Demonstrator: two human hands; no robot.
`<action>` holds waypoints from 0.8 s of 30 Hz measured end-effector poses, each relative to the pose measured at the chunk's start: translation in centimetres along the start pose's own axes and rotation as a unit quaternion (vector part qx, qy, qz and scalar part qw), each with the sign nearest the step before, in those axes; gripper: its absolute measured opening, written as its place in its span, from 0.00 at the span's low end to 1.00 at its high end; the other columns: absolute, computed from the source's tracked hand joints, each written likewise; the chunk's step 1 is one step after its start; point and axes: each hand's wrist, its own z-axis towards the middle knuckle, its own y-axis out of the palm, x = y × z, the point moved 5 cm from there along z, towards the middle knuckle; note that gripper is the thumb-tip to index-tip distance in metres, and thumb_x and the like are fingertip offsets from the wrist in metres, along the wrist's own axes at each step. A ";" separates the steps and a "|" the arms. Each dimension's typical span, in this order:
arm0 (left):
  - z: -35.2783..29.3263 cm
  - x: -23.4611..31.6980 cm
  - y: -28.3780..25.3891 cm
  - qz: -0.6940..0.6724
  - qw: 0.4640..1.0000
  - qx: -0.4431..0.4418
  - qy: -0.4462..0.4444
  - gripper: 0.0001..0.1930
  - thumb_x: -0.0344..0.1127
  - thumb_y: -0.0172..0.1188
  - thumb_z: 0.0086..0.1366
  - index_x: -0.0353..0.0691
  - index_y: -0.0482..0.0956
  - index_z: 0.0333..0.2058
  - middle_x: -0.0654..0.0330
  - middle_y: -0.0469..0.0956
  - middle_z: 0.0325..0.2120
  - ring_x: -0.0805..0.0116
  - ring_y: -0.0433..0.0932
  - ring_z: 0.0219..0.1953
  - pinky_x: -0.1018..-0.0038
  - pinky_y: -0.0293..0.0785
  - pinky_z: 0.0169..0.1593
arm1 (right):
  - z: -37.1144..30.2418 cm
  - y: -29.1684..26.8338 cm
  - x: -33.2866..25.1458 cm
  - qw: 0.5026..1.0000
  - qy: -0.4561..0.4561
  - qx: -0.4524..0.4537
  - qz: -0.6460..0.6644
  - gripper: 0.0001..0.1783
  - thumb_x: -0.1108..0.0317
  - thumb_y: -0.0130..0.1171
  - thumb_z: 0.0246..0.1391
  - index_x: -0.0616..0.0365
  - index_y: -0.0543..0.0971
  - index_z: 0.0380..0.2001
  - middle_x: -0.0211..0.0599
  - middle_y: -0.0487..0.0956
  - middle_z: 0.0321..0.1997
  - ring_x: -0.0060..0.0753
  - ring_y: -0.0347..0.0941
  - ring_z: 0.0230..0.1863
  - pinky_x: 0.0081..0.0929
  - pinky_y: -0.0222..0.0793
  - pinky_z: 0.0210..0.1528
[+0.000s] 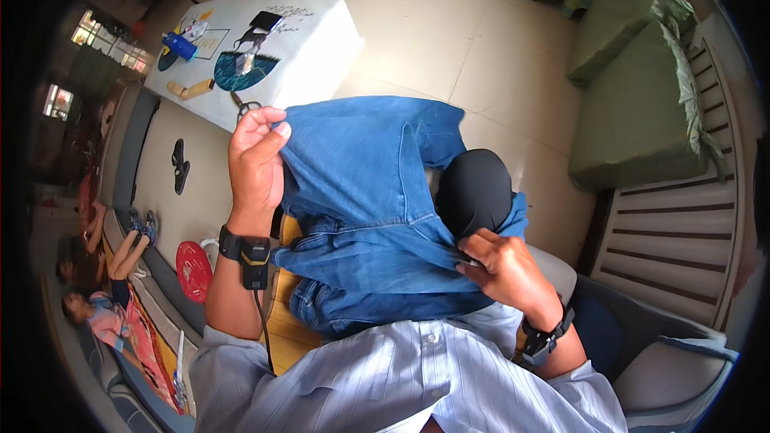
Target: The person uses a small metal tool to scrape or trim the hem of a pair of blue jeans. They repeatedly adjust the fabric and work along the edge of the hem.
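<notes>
A pair of blue jeans is spread across my lap, its cloth bunched into folds nearer my body. My left hand is raised at the far left of the jeans, pinching an edge between thumb and fingers. At the right, my right hand is closed on a gathered fold of the same denim. Its fingertips are partly hidden, so anything else inside them does not show. A rounded black shape, apparently my knee in dark cloth, rises beside the jeans just beyond my right hand.
Ahead on the left stands a table with a white printed cover; scissors lie at its near edge, a blue bottle farther back. Green-covered furniture is at the right. People sit on a sofa at left, near a red round object.
</notes>
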 end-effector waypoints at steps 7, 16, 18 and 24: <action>-5.5 -1.2 -4.8 -0.030 0.998 0.053 -0.019 0.10 0.19 0.59 0.69 0.36 0.77 0.47 0.60 0.80 0.41 0.73 0.79 0.46 0.74 0.74 0.56 | -2.5 1.8 -2.7 0.996 0.000 -0.044 0.082 0.15 0.78 0.74 0.50 0.63 0.81 0.41 0.43 0.81 0.37 0.51 0.82 0.33 0.38 0.76 0.36; -12.2 -2.0 -8.5 0.039 0.989 0.134 -0.054 0.10 0.18 0.60 0.64 0.37 0.79 0.43 0.64 0.78 0.37 0.77 0.76 0.41 0.79 0.70 0.49 | -4.1 4.8 -3.8 0.961 -0.024 -0.164 0.222 0.15 0.78 0.70 0.53 0.66 0.83 0.45 0.48 0.85 0.42 0.53 0.84 0.42 0.38 0.79 0.44; -14.5 -2.4 -9.9 0.051 0.983 0.158 -0.074 0.10 0.18 0.61 0.64 0.37 0.79 0.42 0.65 0.78 0.36 0.77 0.76 0.40 0.79 0.70 0.48 | -4.3 6.2 -3.6 0.944 -0.037 -0.188 0.269 0.15 0.77 0.70 0.54 0.67 0.83 0.45 0.48 0.85 0.42 0.53 0.84 0.43 0.38 0.79 0.46; -20.1 -5.7 -14.0 0.067 0.971 0.179 -0.142 0.10 0.16 0.60 0.62 0.38 0.81 0.37 0.67 0.79 0.33 0.77 0.76 0.36 0.80 0.70 0.45 | -2.8 9.0 -2.8 0.904 -0.060 -0.302 0.296 0.15 0.71 0.70 0.59 0.66 0.84 0.47 0.47 0.86 0.42 0.48 0.85 0.42 0.35 0.78 0.46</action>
